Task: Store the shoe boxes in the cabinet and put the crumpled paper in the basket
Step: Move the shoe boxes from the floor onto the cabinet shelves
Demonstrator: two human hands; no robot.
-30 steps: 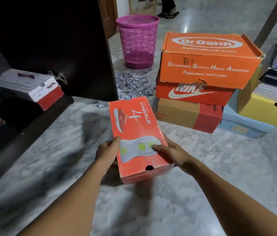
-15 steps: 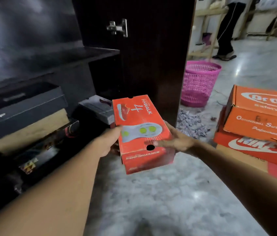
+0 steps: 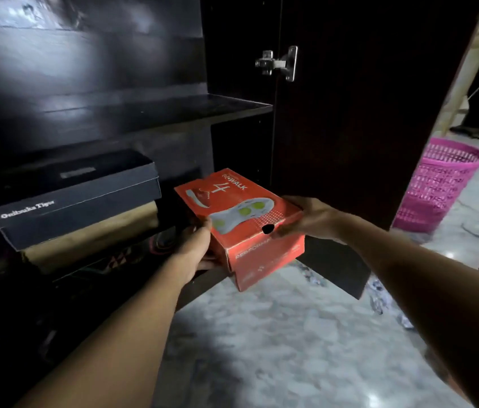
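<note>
Two-handed grip: my left hand [image 3: 193, 249] and right hand [image 3: 312, 217] clasped the red shoe box [image 3: 250, 228] before the open cabinet [image 3: 150, 113].

A closed red shoe box [image 3: 241, 225], printed with a large 4, hangs tilted at the lower opening of the dark cabinet [image 3: 232, 108]. Inside, a black shoe box [image 3: 79, 207] sits on a tan box [image 3: 94, 240]. To the right, a pink basket [image 3: 438, 184] stands upright with crumpled paper [image 3: 379, 295] nearby on the floor.

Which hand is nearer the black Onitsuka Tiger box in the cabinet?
Left. The left hand grips the orange box on the side facing the black box; the right hand holds its opposite side, farther away.
</note>
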